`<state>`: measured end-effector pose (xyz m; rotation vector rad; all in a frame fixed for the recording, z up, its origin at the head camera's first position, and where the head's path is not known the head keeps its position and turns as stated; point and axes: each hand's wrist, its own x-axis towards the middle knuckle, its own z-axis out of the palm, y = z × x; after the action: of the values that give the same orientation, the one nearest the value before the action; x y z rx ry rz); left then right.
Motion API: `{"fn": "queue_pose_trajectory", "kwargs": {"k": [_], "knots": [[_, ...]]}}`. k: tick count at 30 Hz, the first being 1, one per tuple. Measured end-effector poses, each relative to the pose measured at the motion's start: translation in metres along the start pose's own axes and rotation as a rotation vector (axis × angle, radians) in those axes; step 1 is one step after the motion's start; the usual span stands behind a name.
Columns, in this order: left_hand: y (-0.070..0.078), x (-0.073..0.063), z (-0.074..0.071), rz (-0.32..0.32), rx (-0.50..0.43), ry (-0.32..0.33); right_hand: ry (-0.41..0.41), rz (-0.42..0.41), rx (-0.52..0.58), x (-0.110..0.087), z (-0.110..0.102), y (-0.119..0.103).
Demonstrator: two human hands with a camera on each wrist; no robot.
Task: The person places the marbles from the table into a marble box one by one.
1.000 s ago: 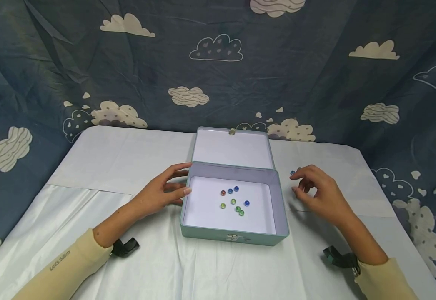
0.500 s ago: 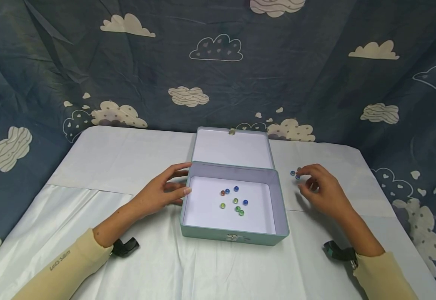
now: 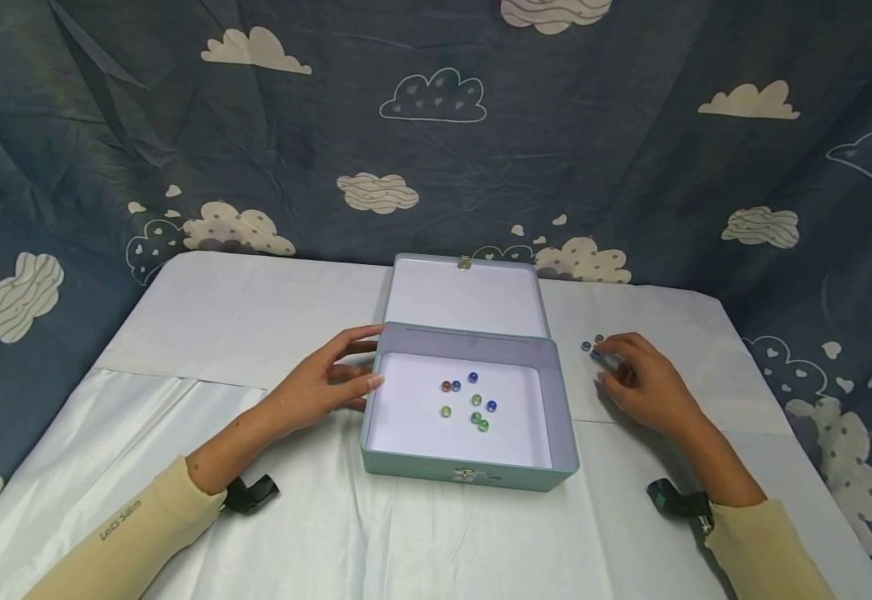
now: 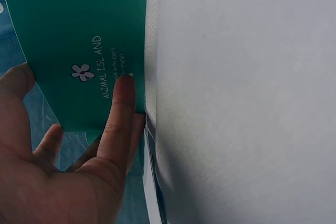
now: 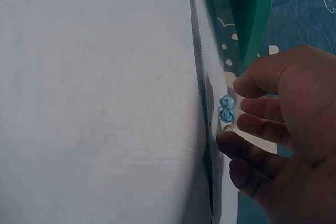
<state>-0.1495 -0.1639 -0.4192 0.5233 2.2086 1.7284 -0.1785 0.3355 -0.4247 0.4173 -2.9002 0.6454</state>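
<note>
A green metal box [image 3: 473, 479] stands with its lid [image 3: 466, 292] laid back behind it. Inside lie several glass marbles [image 3: 483, 426], green, blue and reddish. My left hand [image 3: 323, 383] rests against the box's left wall, its fingers spread along the green side [image 4: 63, 24] in the left wrist view. To the right of the box, blue marbles [image 3: 585, 346] and a brownish one [image 3: 599, 338] lie on the cloth. My right hand [image 3: 649, 387] is beside them, forefinger at the nearest blue marble; whether it touches is unclear. Thumb and fingers stand apart in the right wrist view, near the marbles [image 5: 227, 109].
White cloth [image 3: 256, 533] covers the table. A dark curtain with cloud prints [image 3: 436, 158] hangs behind and at both sides. Each wrist carries a black camera mount [image 3: 252, 495].
My right hand has shifted right, uncovering the loose marbles. Inside the box, a blue marble has rolled left towards the reddish one and a green marble has rolled right. The left hand stays put.
</note>
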Motion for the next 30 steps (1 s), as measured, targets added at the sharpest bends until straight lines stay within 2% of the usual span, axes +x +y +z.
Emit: {"fn": "queue_pose_trajectory", "kwargs": {"k": [12, 24, 30], "knots": [[0.0, -0.0003, -0.0011, 0.011, 0.003, -0.001, -0.009, -0.026, -0.02, 0.0005, 0.0033, 0.0036], [-0.0001, -0.0004, -0.0005, 0.012, 0.003, -0.003, -0.056, 0.014, -0.034, -0.0006, 0.0051, 0.0047], [0.0001, -0.0001, -0.0002, 0.013, 0.0, -0.003, -0.043, 0.016, -0.034, -0.0016, 0.006, 0.0058]]}}
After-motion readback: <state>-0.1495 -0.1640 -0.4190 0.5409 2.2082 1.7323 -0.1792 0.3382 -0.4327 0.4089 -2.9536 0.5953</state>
